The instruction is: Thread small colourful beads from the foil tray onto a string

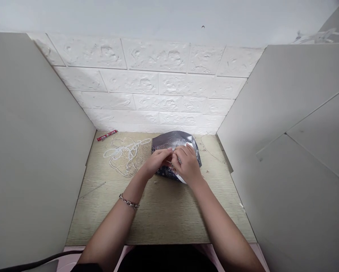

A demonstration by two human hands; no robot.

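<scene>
Over a dark, shiny silver-lined bag (169,139) on the wooden table, my two hands meet. My left hand (157,161) has its thumb and fingers pressed together at something too small to make out. Close against it, my right hand (186,162) is curled, its fingers closed on something small that they mostly hide. A bracelet (129,202) circles my left wrist. Left of the bag lie strands of white and clear beads (125,153) in loose loops.
A red packet (107,135) lies at the table's back left corner. Thin strands (207,145) lie right of the bag, and a thin needle-like piece (93,190) lies at left. Grey panels (39,151) stand on both sides, with a white brick-pattern wall (158,83) behind.
</scene>
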